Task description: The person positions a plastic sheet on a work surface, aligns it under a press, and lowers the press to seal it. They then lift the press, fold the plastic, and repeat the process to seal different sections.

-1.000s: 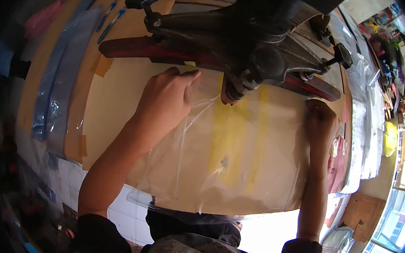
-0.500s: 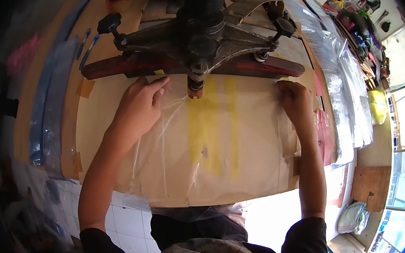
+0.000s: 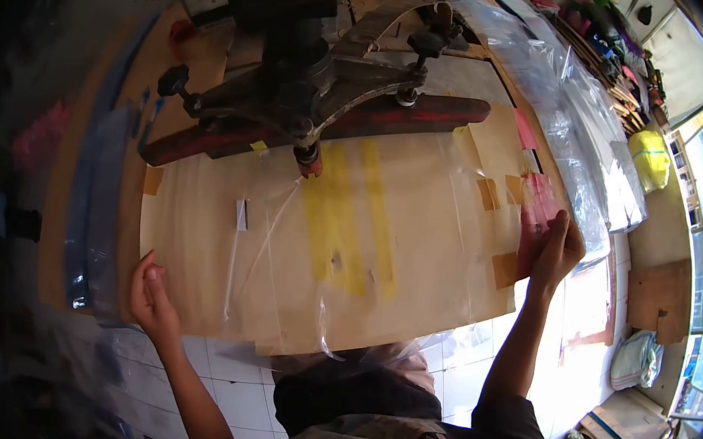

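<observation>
A clear plastic sheet (image 3: 278,292) lies over a tan work surface (image 3: 192,231) marked with yellow strips (image 3: 336,226). At the left front edge of the surface is my left hand (image 3: 154,298), palm turned inward, fingers loosely bent and thumb apart from them. My right hand (image 3: 562,253) is at the right edge, beside a pink strip (image 3: 539,207); its fingers are closed, and what they hold, if anything, is hidden. Above the far part of the surface hangs a dark machine head (image 3: 296,89) with a long dark red bar (image 3: 427,119) and a small copper-coloured tip (image 3: 309,166).
Brown tape pieces (image 3: 504,270) stick near the right edge. Folded clear plastic (image 3: 575,147) lies along the right side, and blue strips (image 3: 84,221) along the left. A yellow bag (image 3: 649,160) and scrap boards (image 3: 613,426) are farther right.
Both hands have left the bar. My left hand has come down and left to the front edge; my right hand has moved down and right. The view has shifted slightly.
</observation>
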`<move>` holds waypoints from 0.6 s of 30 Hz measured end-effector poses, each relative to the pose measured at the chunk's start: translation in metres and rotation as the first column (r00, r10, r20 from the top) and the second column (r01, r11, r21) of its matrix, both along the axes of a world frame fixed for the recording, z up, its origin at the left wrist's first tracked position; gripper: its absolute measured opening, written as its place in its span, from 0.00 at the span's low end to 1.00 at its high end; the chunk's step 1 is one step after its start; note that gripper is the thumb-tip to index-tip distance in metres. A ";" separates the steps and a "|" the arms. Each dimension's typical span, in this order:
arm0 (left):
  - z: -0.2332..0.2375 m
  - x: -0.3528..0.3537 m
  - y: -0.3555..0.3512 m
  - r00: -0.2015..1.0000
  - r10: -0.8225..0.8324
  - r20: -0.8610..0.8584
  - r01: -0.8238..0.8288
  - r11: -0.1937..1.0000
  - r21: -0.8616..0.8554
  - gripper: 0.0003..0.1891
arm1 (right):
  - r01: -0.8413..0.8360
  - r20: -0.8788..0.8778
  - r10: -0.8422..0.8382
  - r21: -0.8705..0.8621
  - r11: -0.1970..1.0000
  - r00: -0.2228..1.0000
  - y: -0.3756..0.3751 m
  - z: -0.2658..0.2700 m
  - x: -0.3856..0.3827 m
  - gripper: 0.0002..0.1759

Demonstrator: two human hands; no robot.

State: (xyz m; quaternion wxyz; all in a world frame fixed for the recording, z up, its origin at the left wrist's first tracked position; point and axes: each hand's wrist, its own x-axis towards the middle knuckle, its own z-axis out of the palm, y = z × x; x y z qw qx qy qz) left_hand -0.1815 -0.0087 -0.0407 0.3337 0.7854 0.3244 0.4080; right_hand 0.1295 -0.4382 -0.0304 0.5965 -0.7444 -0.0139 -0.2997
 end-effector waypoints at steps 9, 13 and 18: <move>-0.005 -0.005 0.005 0.983 0.035 0.179 -0.024 0.998 -0.065 0.19 | -0.003 0.009 0.003 -0.063 0.998 1.000 -0.001 0.002 -0.003 0.23; -0.001 -0.002 -0.002 0.975 0.068 0.210 -0.061 0.997 -0.038 0.18 | 0.000 0.032 0.003 -0.106 0.994 0.999 -0.002 0.004 -0.005 0.23; -0.009 -0.008 0.006 0.960 0.031 0.280 -0.019 0.999 -0.044 0.18 | 0.002 0.021 0.000 -0.086 0.996 1.000 0.001 0.007 -0.007 0.23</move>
